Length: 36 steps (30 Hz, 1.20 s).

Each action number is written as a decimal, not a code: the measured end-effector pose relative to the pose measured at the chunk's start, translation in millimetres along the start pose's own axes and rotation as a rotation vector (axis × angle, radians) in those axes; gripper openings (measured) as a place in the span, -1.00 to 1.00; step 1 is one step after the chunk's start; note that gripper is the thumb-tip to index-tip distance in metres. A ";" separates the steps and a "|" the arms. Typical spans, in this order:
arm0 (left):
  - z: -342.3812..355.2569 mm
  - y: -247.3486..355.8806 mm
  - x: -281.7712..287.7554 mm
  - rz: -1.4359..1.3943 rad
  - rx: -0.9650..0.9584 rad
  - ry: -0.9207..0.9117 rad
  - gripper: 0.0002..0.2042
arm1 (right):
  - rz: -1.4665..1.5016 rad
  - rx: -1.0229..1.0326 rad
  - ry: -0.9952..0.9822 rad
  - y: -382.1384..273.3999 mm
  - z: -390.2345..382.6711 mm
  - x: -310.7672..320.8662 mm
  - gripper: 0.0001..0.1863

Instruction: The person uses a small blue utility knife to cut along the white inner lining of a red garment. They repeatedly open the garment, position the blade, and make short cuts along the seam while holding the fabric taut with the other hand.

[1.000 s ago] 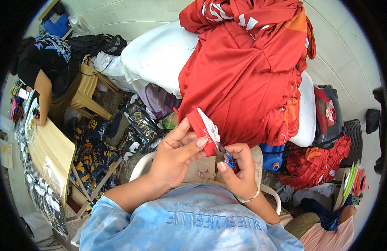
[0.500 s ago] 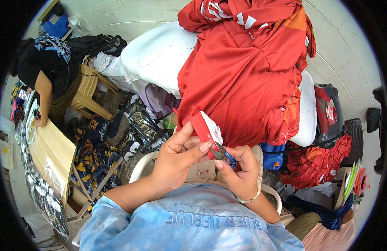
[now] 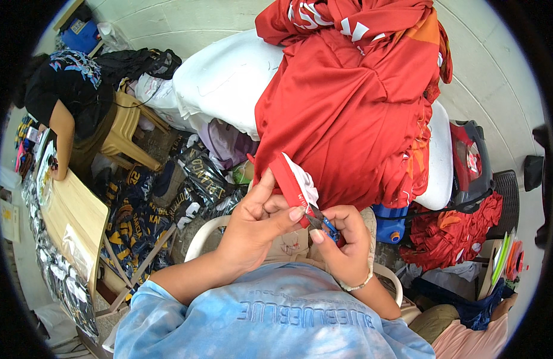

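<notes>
Between thumb and fingers, my left hand (image 3: 250, 216) pinches the edge of a red garment (image 3: 286, 182), where a folded red band with a white inner side shows. My right hand (image 3: 348, 240) is closed around a small pair of thread snips (image 3: 328, 227) with blue on the handle. The dark blades lie against the lower end of the red band, close to my left thumb. Beyond my hands, a big heap of red jerseys (image 3: 342, 113) is draped over a white padded surface (image 3: 225, 78); whether the held garment joins the heap is hard to see.
At the left, a person in black (image 3: 67, 102) leans over a pale wooden table (image 3: 79, 221) beside a beige plastic chair (image 3: 130, 131). Dark packaged garments (image 3: 139, 215) cover the floor there. More red clothing (image 3: 453, 230) and a blue container (image 3: 390, 224) lie to the right.
The red band has tilted slightly and its upper end has risen a little. Both hands keep almost the same place, with the snips still at the band.
</notes>
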<state>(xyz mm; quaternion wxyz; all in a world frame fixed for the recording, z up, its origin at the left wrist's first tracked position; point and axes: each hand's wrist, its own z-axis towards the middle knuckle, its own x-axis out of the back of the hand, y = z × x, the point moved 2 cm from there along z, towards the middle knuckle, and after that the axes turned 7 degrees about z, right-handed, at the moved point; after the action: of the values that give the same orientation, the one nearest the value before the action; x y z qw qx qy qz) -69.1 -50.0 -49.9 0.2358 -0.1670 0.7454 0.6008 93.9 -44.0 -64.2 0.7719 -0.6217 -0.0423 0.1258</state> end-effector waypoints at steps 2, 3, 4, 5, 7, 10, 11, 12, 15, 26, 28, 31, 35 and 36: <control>0.9 -0.2 -0.7 0.008 -0.028 -0.035 -0.31 | 0.059 -0.007 -0.019 1.2 -0.5 -0.7 -0.71; 1.3 -0.5 -1.1 0.019 -0.027 -0.051 -0.31 | 0.034 -0.036 -0.013 2.6 -0.6 0.2 -0.71; 2.3 -0.6 -1.8 0.026 -0.035 -0.075 -0.31 | 0.007 -0.064 -0.007 5.0 -0.6 0.7 -0.72; 3.4 -0.9 -2.2 0.044 -0.021 -0.085 -0.31 | -0.018 -0.091 0.000 8.0 -0.4 0.9 -0.73; 1.1 -0.2 -2.6 -0.030 -0.023 -0.037 -0.34 | -0.126 -0.040 -0.067 7.4 -0.3 6.7 -0.76; 2.5 0.9 -2.5 -0.129 -0.028 0.038 -0.40 | -0.172 0.014 -0.093 7.8 0.4 10.0 -0.78; 3.7 1.2 -2.2 -0.163 -0.035 0.058 -0.42 | -0.180 0.023 -0.090 7.6 0.8 9.8 -0.78; 3.6 1.5 -2.2 -0.147 -0.031 0.064 -0.44 | -0.195 0.024 -0.108 6.2 1.3 10.6 -0.78; 3.8 1.7 -2.0 -0.100 -0.041 0.068 -0.48 | -0.161 -0.009 -0.117 2.8 2.8 9.0 -0.77; 0.1 2.7 -2.6 0.002 -0.074 0.019 -0.50 | -0.126 0.112 -0.063 0.7 1.8 8.4 -0.69; 0.4 3.2 -2.3 0.011 -0.072 0.007 -0.50 | -0.127 0.105 -0.053 1.3 2.0 8.5 -0.69; -0.3 3.6 -2.7 0.007 -0.068 -0.002 -0.50 | -0.124 0.108 -0.034 2.0 2.6 7.2 -0.69; -0.6 3.6 -3.4 -0.006 -0.062 0.000 -0.49 | -0.140 0.091 -0.032 3.9 1.9 8.5 -0.70; -0.6 3.5 -3.4 -0.005 -0.057 0.003 -0.49 | -0.156 0.110 -0.035 4.0 1.3 9.2 -0.71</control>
<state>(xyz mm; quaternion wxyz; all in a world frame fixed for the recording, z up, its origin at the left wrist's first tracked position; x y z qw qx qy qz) -68.3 -50.0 -45.1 0.2313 -0.1765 0.7278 0.6210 102.0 -39.6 -68.7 0.8114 -0.5710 -0.0971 0.0781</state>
